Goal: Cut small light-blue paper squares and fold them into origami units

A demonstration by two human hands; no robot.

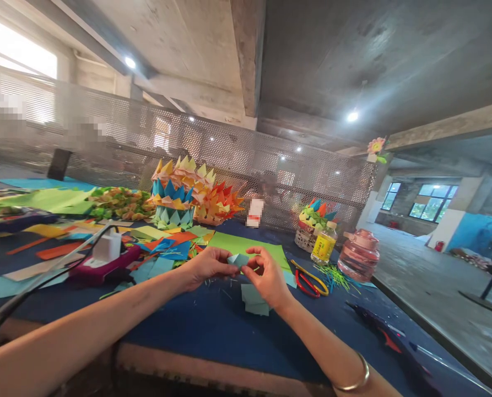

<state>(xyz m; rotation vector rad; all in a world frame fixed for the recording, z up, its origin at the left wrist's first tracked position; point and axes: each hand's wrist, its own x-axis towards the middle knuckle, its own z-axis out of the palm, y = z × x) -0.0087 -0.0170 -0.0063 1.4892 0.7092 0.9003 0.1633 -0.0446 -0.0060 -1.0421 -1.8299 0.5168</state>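
Over the middle of the blue table, my left hand (213, 266) and my right hand (266, 275) meet at a small piece of folded light-blue paper (239, 259). Thumb and fingers of each hand pinch one side of it. Several light-blue paper pieces (254, 302) lie flat just below my right hand. Behind both hands is a large green sheet of paper (252, 244). To the right of my right hand rest scissors (309, 282) with red and yellow handles. A bracelet circles my right wrist.
Coloured paper scraps (163, 248) and a power strip (105, 264) lie on the left. Folded-paper crowns (175, 201) stand behind. To the right are a yellow-labelled bottle (323, 246), a pink water jug (358, 256) and a glue gun (388, 333). A perforated screen (221, 160) borders the back.
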